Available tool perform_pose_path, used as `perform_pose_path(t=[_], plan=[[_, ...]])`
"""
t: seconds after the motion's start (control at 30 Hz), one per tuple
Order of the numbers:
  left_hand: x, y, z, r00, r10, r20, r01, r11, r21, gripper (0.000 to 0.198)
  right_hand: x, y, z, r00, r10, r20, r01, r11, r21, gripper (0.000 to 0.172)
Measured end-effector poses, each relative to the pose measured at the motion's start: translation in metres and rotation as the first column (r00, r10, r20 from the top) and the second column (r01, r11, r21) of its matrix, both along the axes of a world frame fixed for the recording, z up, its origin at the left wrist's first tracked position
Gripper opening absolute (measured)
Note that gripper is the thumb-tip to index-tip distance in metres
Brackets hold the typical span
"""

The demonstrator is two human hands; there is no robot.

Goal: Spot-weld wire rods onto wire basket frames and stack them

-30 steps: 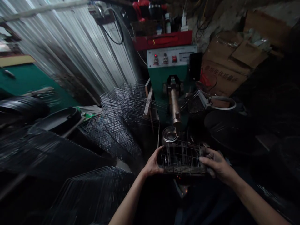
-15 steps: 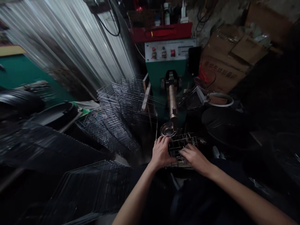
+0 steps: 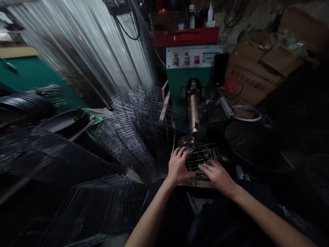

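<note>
A small wire grid (image 3: 207, 150) lies in front of me, beneath the copper-coloured electrode arm (image 3: 194, 111) of a spot welder. My left hand (image 3: 179, 167) is over the grid's left side, fingers spread and thumb apart, with the fingertips near a round metal dish (image 3: 185, 142). On the grid's right side is my right hand (image 3: 218, 175), its fingers drawn together at the wires. What those fingers hold, if anything, is too dark to make out. The fingertips partly hide the wires.
The welder's green body (image 3: 177, 80) carries a control panel (image 3: 194, 56). Stacked wire racks (image 3: 133, 120) stand to the left, with more racks (image 3: 102, 202) at lower left. Cardboard boxes (image 3: 250, 77) lean at the back right. A dark round pan-like thing (image 3: 249, 147) is at right.
The view has shifted, so the scene sits slightly farther right. My right hand's fingers have moved slightly over the grid; my left hand keeps nearly the same spread pose.
</note>
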State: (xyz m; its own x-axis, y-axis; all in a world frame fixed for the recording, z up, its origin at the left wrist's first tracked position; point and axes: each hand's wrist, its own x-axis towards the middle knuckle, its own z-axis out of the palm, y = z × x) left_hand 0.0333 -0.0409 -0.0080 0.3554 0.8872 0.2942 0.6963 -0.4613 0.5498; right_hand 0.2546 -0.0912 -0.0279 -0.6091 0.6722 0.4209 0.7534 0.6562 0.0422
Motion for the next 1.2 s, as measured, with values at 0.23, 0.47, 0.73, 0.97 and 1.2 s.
perform_pose_path(t=[0.23, 0.47, 0.73, 0.97, 1.2], plan=[[0.003, 0.010, -0.004, 0.999, 0.016, 0.047, -0.016, 1.000, -0.001, 0.079, 0.004, 0.016, -0.002, 0.996, -0.005, -0.087, 0.001, 0.999, -0.041, 0.045], [0.002, 0.024, -0.002, 0.997, 0.032, 0.077, -0.032, 0.999, -0.006, 0.076, 0.001, 0.032, 0.002, 0.995, -0.033, -0.097, 0.023, 0.994, -0.108, 0.049], [0.001, 0.038, 0.005, 1.000, 0.028, -0.001, -0.028, 0.999, 0.033, 0.075, -0.008, 0.041, 0.013, 0.975, -0.175, -0.136, 0.167, 0.984, -0.063, 0.018], [0.001, 0.059, 0.011, 0.997, 0.060, -0.044, -0.057, 0.995, 0.079, 0.068, -0.008, 0.063, 0.018, 0.943, -0.295, -0.156, 0.296, 0.955, -0.017, 0.018], [-0.004, 0.084, 0.020, 0.982, 0.069, -0.178, -0.060, 0.997, 0.057, 0.070, -0.007, 0.081, 0.027, 0.941, -0.317, -0.119, 0.311, 0.948, -0.071, 0.012]])
